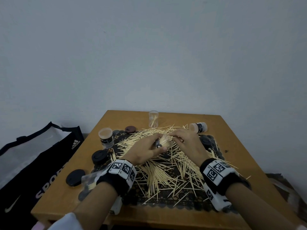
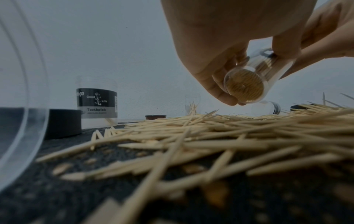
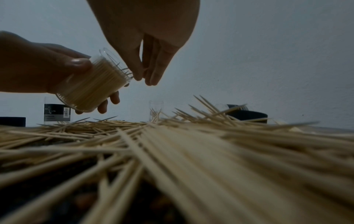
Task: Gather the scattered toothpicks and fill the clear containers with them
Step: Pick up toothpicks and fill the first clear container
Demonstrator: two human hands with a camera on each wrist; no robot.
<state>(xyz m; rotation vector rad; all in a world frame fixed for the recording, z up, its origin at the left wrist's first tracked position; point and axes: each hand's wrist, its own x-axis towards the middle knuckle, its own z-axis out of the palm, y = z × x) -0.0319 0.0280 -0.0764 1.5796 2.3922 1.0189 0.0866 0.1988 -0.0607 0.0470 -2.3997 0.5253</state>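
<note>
Left hand: the left hand (image 1: 146,151) grips a clear container (image 3: 91,84) by its side wall, thumb on the near side and fingers curled round the far side, raised above the pile.
Held container: tilted, open mouth turned toward the right hand; packed nearly full of toothpicks, their ends showing through the base in the left wrist view.
Right hand: the right hand (image 1: 187,141) is at the container mouth with fingertips (image 3: 151,78) drawn together just beside the rim; whether they pinch toothpicks cannot be told.
Scattered toothpicks: the scattered toothpicks (image 1: 167,170) lie in a loose crisscross pile across a dark lace mat (image 1: 166,201) on the table (image 1: 66,196).
Labelled container: a labelled container (image 1: 106,137) stands upright at the left edge of the mat, label reading "Toothpick".
Far container: a far container (image 1: 153,119) stands upright behind the pile, holding a few toothpicks.
Lying container: a lying container (image 1: 198,127) rests on its side at the right rear of the pile.
Lids: two black lids (image 1: 99,157) lie left of the mat; a brown lid (image 1: 130,129) lies near the labelled container.
Bag: a black sports bag (image 1: 33,163) sits left of the table.
</note>
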